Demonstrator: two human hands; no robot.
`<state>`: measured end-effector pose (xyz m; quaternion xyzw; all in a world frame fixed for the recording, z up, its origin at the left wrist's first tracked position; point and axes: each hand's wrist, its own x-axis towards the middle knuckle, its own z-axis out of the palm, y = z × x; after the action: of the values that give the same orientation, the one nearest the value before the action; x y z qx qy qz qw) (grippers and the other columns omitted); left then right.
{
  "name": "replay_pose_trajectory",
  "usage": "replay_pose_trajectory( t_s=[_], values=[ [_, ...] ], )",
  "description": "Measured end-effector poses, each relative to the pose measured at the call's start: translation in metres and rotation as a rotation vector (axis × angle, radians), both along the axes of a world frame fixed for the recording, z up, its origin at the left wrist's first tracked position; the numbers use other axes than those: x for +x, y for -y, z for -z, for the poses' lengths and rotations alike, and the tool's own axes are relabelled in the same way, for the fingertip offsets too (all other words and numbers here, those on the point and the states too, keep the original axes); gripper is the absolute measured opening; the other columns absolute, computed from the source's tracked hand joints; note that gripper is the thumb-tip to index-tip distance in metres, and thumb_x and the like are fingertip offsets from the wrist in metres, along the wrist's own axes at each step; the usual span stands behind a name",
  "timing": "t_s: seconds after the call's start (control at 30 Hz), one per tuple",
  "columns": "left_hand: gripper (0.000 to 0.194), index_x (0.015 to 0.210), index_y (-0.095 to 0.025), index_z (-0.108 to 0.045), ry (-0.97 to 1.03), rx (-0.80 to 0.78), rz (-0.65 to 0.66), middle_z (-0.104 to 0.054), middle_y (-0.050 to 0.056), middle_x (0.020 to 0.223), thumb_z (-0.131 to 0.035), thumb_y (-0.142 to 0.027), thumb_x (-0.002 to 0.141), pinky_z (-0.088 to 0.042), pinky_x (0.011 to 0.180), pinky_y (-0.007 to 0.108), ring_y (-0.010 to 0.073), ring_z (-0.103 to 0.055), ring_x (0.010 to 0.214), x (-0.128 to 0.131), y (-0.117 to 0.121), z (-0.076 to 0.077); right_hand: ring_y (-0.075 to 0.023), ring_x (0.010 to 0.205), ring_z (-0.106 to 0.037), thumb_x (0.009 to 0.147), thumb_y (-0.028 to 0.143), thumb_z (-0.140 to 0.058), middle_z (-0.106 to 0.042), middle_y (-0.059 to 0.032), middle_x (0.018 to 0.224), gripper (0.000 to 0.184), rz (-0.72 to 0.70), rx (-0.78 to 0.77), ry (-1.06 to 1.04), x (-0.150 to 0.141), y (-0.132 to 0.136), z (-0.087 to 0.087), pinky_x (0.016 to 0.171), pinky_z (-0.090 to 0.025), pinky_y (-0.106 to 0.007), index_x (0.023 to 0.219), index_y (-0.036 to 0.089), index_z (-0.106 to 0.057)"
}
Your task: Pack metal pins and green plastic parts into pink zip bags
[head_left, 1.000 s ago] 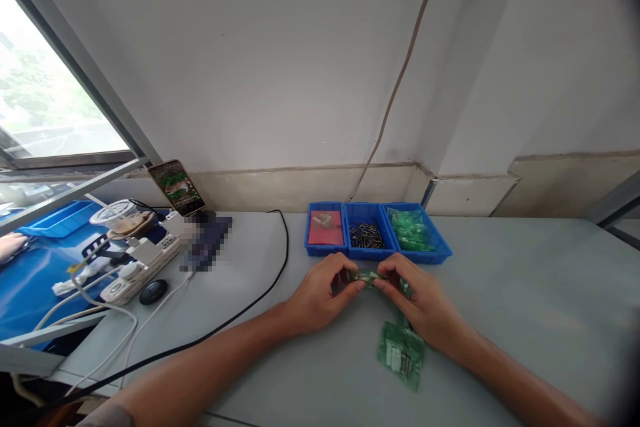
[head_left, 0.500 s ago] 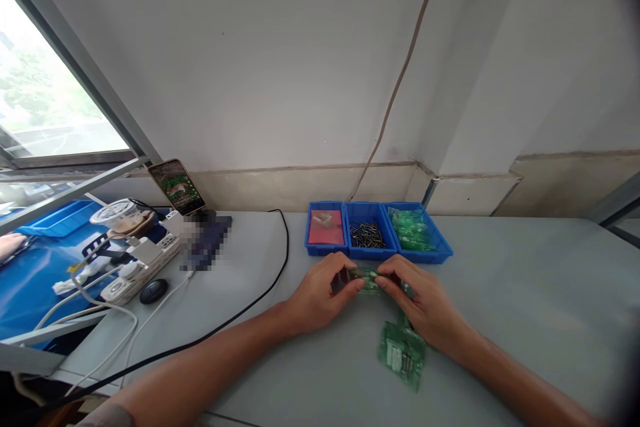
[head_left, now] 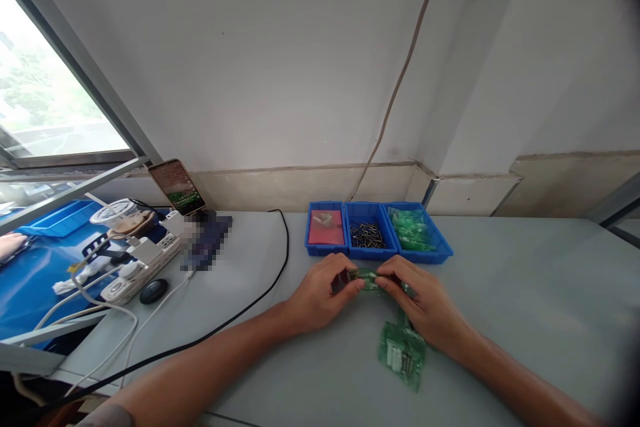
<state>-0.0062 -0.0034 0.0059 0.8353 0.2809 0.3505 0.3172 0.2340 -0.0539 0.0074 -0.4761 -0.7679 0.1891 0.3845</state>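
Note:
A small green plastic bag (head_left: 369, 279) is stretched between my two hands, just in front of the blue bins. My left hand (head_left: 325, 290) pinches its left end between thumb and fingertips. Its right end is pinched by my right hand (head_left: 417, 293). What the bag contains is hard to make out. Below my right hand, a second green bag (head_left: 403, 355) lies on the table with pale pieces and thin metal pieces showing through. More green plastic is partly hidden under the right hand.
Three blue bins stand behind my hands: one with a red sheet (head_left: 326, 232) and pale pieces, one with dark screws (head_left: 367, 236), one with green bags (head_left: 411, 229). Leftward are a black cable (head_left: 240, 312), a propped phone (head_left: 177, 187), a power strip (head_left: 150, 265) and a black mouse (head_left: 153, 291).
My hands and the bag between them are almost still. The picture on the propped phone's screen has changed.

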Motion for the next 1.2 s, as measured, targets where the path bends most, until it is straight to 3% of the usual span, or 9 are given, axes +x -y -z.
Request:
replay_pose_trajectory(
  t_s=[0.13,0.3,0.5,0.67,0.8,0.93,1.1,1.2],
  values=[
    [0.022,0.103,-0.019,-0.065,0.004,0.011,-0.012,-0.066,0.004,0.094,-0.063,-0.04,0.108,-0.045,0.08,0.03,0.0183,-0.057,0.088,0.0002,-0.0006,0.0008,-0.0198,0.079,-0.063,0.112,0.035,-0.055,-0.068,-0.0035,0.095,0.016,0.029,-0.025,0.007,0.0,0.0005,-0.0004,0.064,-0.049,-0.03,0.104,0.026,-0.066],
    [0.026,0.098,-0.019,-0.063,-0.006,0.014,-0.006,-0.065,0.004,0.092,-0.059,-0.041,0.11,-0.044,0.08,0.031,0.0184,-0.056,0.086,0.0001,-0.0008,0.0001,-0.0209,0.088,-0.066,0.114,0.03,-0.051,-0.069,-0.0036,0.097,0.017,-0.02,0.034,-0.007,0.0004,0.0004,0.0014,0.079,-0.053,-0.033,0.107,0.025,-0.065],
    [0.023,0.1,-0.019,-0.064,0.003,0.028,0.002,-0.066,0.004,0.092,-0.061,-0.039,0.109,-0.044,0.08,0.03,0.0181,-0.056,0.086,-0.0007,-0.0003,0.0014,-0.0197,0.081,-0.064,0.112,0.031,-0.055,-0.069,-0.0038,0.096,0.014,0.012,0.022,-0.003,-0.0002,0.0008,-0.0007,0.063,-0.049,-0.029,0.104,0.025,-0.065],
    [0.026,0.097,-0.018,-0.064,0.005,0.025,0.009,-0.066,0.004,0.092,-0.059,-0.04,0.11,-0.045,0.081,0.031,0.0187,-0.056,0.087,0.0001,-0.001,0.0001,-0.0202,0.086,-0.067,0.112,0.028,-0.053,-0.07,-0.0033,0.096,0.014,-0.006,0.067,-0.009,-0.0004,0.0005,-0.0003,0.075,-0.053,-0.031,0.107,0.025,-0.066],
    [0.024,0.099,-0.018,-0.064,0.009,0.026,0.007,-0.067,0.004,0.092,-0.06,-0.039,0.109,-0.045,0.081,0.031,0.0188,-0.056,0.087,0.0006,-0.0013,-0.0002,-0.0198,0.079,-0.066,0.11,0.03,-0.057,-0.07,-0.0037,0.095,0.013,0.033,0.037,-0.002,-0.0009,0.0009,-0.0007,0.065,-0.051,-0.03,0.103,0.025,-0.067],
    [0.026,0.098,-0.018,-0.065,0.008,0.03,0.01,-0.067,0.005,0.093,-0.059,-0.04,0.11,-0.045,0.082,0.032,0.0193,-0.057,0.088,0.0004,-0.001,0.0001,-0.0208,0.084,-0.067,0.112,0.03,-0.053,-0.07,-0.0036,0.095,0.016,0.001,0.05,-0.011,-0.0006,0.0012,-0.0004,0.074,-0.053,-0.032,0.105,0.025,-0.067],
    [0.025,0.098,-0.019,-0.064,0.003,0.036,0.0,-0.066,0.004,0.092,-0.059,-0.04,0.11,-0.045,0.081,0.031,0.0188,-0.057,0.087,0.0,-0.0008,0.0009,-0.0193,0.079,-0.065,0.112,0.032,-0.055,-0.069,-0.0024,0.094,0.014,0.03,0.03,0.008,-0.0002,0.001,-0.0004,0.064,-0.048,-0.029,0.104,0.026,-0.065],
    [0.025,0.096,-0.019,-0.062,-0.007,0.034,-0.011,-0.064,0.004,0.09,-0.059,-0.04,0.11,-0.045,0.079,0.031,0.0185,-0.055,0.085,0.0,-0.0006,0.0009,-0.0195,0.081,-0.065,0.113,0.032,-0.052,-0.069,-0.0023,0.094,0.016,0.023,0.024,0.01,-0.0003,0.0012,-0.0007,0.069,-0.05,-0.031,0.105,0.026,-0.065]
  ],
)
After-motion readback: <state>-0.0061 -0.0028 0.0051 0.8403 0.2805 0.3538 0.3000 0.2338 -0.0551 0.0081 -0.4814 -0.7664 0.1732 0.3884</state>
